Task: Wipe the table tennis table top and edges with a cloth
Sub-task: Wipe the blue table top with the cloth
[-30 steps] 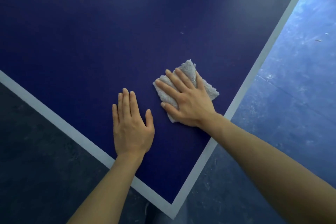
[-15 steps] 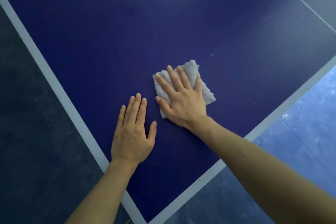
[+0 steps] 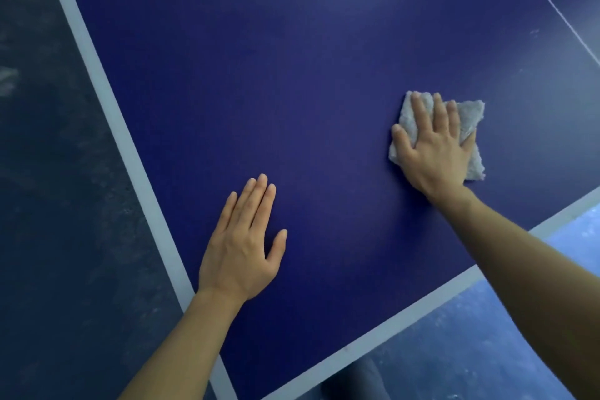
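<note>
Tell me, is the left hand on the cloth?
No: the left hand lies flat on the bare table, while the right hand presses the cloth.

I see a dim, bluish scene; a soft glare patch sits on the counter at upper centre of the frame. Faint shadows hug both hands. Wide-angle bending curves the white lines near the edges; detail is slightly soft overall.

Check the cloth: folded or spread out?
Folded, apparently: the cloth is a small thick pad under the flat right hand on the table top. Layers not visible.
</note>
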